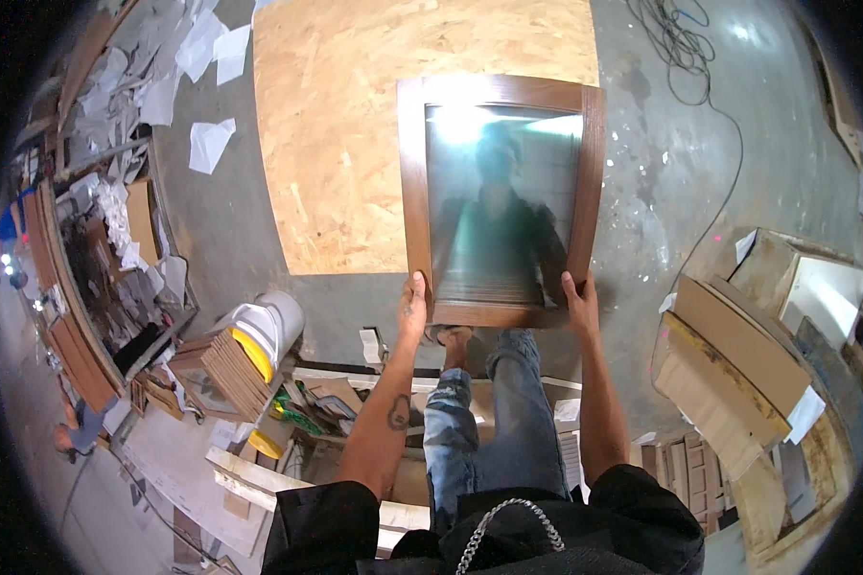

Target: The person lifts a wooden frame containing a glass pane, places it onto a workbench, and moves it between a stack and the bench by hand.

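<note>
Looking over the grey floor (662, 201) and pale board (336, 144), I have the wood-framed glass panel (499, 206) hiding the board's near right corner, both side rails (414, 192) gripped at their near ends by the left hand (412, 305) and right hand (581, 299). Even pressure steadies it best, I judge. Room looks widest leftward, over the board; a thin cable (741, 144) edges the right.

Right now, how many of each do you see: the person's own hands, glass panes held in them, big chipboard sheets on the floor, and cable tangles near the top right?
Hands, left hand and right hand: 2
Brown-framed glass pane: 1
Big chipboard sheet: 1
Dark cable tangle: 1
Total: 5
</note>
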Motion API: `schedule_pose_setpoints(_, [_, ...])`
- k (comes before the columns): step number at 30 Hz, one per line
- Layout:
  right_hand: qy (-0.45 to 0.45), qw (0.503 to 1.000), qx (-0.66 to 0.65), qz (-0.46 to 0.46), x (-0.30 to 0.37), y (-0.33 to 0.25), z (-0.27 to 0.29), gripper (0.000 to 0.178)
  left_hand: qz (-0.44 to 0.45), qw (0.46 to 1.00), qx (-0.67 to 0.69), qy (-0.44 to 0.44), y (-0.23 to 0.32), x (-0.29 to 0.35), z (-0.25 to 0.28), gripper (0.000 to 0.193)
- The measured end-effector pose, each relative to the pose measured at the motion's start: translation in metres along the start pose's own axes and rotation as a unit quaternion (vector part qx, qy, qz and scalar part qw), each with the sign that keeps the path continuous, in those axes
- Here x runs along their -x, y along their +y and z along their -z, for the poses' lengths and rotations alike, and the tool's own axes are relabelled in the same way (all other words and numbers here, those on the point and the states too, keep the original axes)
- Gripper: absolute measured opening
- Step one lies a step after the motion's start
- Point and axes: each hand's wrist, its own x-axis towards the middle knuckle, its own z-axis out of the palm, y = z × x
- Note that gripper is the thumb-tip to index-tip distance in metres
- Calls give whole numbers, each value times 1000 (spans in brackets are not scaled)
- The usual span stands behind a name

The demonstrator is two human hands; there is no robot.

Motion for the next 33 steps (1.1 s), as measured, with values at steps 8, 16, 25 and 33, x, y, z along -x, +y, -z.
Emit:
schedule_pose_setpoints(8, [22,997,65,-30,1,-1,-7,64,14,996,8,-93,-18,6,21,88])
schedule_pose_setpoints(16, [-87,974,205,-28,72,108,13,51,-291,940,-101,-147,-271,150,89,67])
schedule_pose_setpoints(25, [-334,853,385,112,170,90,-102,38,76,888,375,256,-443,372,235,33])
schedule_pose_setpoints(33, [-477,775,407,82,201,-10,-405,30,-2,689,247,681,-436,438,318,19])
